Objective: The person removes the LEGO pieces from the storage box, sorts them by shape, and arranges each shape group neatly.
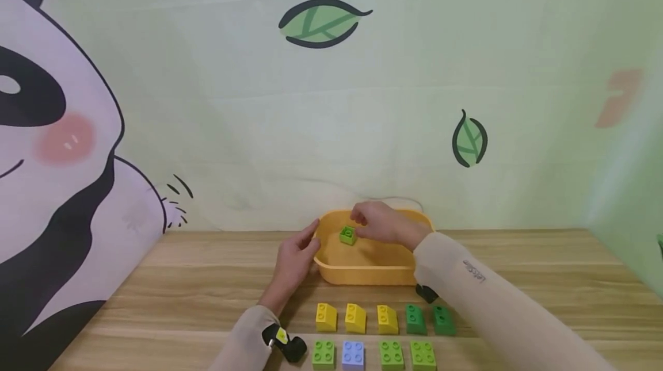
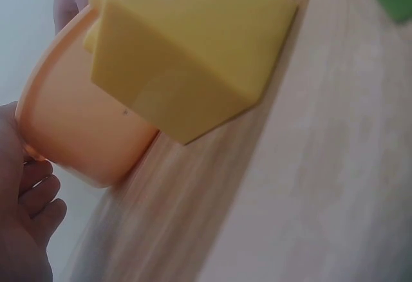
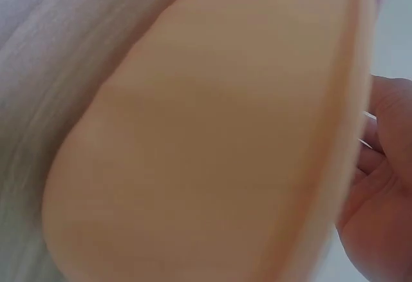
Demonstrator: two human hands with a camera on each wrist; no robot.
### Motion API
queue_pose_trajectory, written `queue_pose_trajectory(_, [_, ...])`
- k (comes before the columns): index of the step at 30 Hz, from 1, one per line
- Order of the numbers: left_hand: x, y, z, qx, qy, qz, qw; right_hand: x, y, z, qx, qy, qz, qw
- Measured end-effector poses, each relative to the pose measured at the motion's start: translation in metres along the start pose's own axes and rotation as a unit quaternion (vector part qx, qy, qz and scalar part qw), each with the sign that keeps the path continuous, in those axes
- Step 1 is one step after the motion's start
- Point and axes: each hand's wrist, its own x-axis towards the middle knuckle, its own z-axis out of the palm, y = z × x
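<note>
A yellow-orange plastic basin point(image 1: 362, 275) stands against the back wall. My left hand point(image 1: 294, 259) grips its left rim; in the left wrist view that hand point(image 2: 26, 211) shows bent fingers beside the basin's outer wall point(image 2: 77, 114). Over the inside of the basin reaches my right hand point(image 1: 385, 222), index finger and thumb apart. Close to its thumb, a light green toy brick point(image 1: 347, 236) lies in the basin. In the right wrist view the rim hides part of the right hand point(image 3: 386, 179), and no brick shows there.
Two rows of bricks stand in front of the basin. The farther row has three yellow sloped bricks point(image 1: 355, 318) and two dark green ones point(image 1: 444, 320). Light green bricks point(image 1: 391, 355) and a blue brick point(image 1: 353, 355) form the nearer row. A printed cloth point(image 1: 248, 100) hangs behind.
</note>
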Motion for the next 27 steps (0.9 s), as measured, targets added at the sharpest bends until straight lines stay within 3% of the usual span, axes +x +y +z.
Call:
queue_pose_trajectory(10, [-0.001,0.001,0.0,0.003,-0.001,-0.001,1.0,0.016,0.002,0.016,0.004,-0.025,0.053,0.998])
queue_pose_trajectory(20, [0.0,0.0,-0.001,-0.003,0.001,-0.003,1.0,0.026,-0.006,0.025,-0.045,-0.026,0.047,0.998])
queue_pose_trajectory(27, [0.0,-0.001,-0.002,0.0,0.0,0.005,1.0,0.029,-0.011,0.026,-0.064,-0.038,0.071,0.995])
